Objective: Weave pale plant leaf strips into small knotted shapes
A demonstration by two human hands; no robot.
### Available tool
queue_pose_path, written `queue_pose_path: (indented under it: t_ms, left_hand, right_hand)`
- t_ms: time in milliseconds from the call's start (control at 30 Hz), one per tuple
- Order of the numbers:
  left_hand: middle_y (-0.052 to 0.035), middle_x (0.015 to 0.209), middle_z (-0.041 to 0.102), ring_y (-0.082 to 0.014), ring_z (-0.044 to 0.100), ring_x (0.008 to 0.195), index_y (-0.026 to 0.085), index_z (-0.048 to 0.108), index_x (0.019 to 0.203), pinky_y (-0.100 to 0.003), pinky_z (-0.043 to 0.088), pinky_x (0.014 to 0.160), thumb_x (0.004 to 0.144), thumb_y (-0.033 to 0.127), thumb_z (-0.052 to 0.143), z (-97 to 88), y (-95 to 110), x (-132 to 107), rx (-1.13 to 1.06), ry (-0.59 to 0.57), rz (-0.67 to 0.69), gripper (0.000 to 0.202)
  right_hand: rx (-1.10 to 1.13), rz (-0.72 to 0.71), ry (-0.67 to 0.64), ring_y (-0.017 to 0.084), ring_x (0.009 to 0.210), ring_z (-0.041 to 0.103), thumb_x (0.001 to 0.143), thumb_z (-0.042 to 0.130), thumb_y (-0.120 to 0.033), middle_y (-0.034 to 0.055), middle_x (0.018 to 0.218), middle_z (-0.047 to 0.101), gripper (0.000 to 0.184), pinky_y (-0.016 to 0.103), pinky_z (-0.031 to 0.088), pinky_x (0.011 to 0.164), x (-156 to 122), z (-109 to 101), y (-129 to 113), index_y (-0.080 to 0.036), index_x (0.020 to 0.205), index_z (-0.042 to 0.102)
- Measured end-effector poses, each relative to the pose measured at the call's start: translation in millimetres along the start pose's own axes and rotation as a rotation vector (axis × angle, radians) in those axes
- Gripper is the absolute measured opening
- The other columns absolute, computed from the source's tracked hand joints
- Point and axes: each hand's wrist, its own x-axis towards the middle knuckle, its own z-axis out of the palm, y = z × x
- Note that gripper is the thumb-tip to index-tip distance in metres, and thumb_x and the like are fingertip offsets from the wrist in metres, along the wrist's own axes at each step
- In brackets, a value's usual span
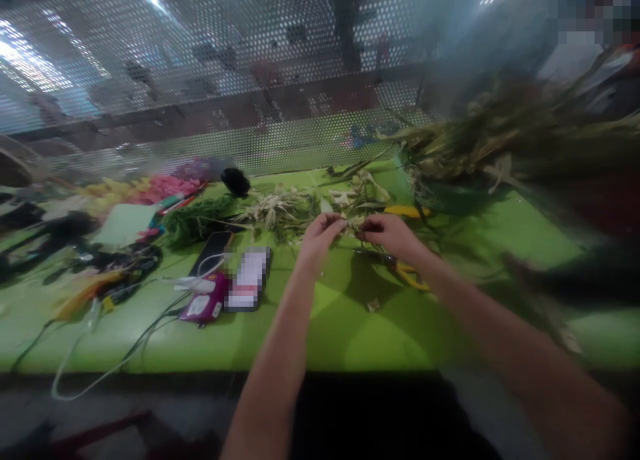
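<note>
Both my hands meet over the middle of the green table (350, 327). My left hand (320, 237) and my right hand (387, 233) each pinch a small pale dried plant piece (351, 227) stretched between them. Fingers are pressed together on it. Just behind lies a heap of dried leaves and green stems (275, 213). Yellow-handled cutters (407, 272) lie on the table under my right wrist.
A big bunch of dried plants (500, 140) sits at the back right. Phones, a pink power bank (203, 307) and white cables (100, 353) lie at the left, with pink and yellow material (155, 187) behind. A perforated metal screen (250, 80) backs the table. Another person (590, 53) stands top right.
</note>
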Motion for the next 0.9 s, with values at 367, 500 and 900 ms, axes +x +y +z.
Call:
queue_pose_path:
  t_ms: [367, 500, 900]
  left_hand:
    - [0.0019, 0.07, 0.064, -0.0085, 0.052, 0.063, 0.016, 0.069, 0.079, -0.021, 0.04, 0.063, 0.069, 0.038, 0.076, 3.1, -4.8, 3.0, 0.089, 0.012, 0.041, 0.025]
    - [0.0028, 0.067, 0.063, -0.0059, 0.053, 0.06, 0.015, 0.067, 0.075, -0.02, 0.043, 0.064, 0.062, 0.033, 0.081, 11.2, -7.9, 1.5, -0.245, 0.068, -0.083, 0.026]
    - [-0.0041, 0.086, 0.07, -0.0128, 0.064, 0.074, 0.017, 0.069, 0.09, -0.028, 0.051, 0.073, 0.073, 0.049, 0.071, 7.2, -13.5, 2.2, -0.268, 0.104, -0.141, 0.036]
  right_hand:
    - [-0.106, -0.087, 0.043, 0.015, 0.067, 0.054, 0.074, 0.068, -0.041, 0.0009, 0.07, 0.065, 0.025, 0.027, 0.04, 0.065, -1.8, 4.7, 3.6, -0.017, 0.077, 0.07]
    - [0.102, -0.021, 0.032, 0.015, 0.069, 0.052, 0.069, 0.069, -0.041, -0.0005, 0.07, 0.061, 0.024, 0.028, 0.041, 0.07, -1.9, 12.1, 0.8, -0.017, 0.072, 0.064]
    - [0.279, 0.113, 0.1, 0.013, 0.068, 0.048, 0.064, 0.074, -0.043, -0.0016, 0.069, 0.057, 0.029, 0.028, 0.04, 0.071, -5.1, 14.4, -3.9, -0.018, 0.072, 0.061]
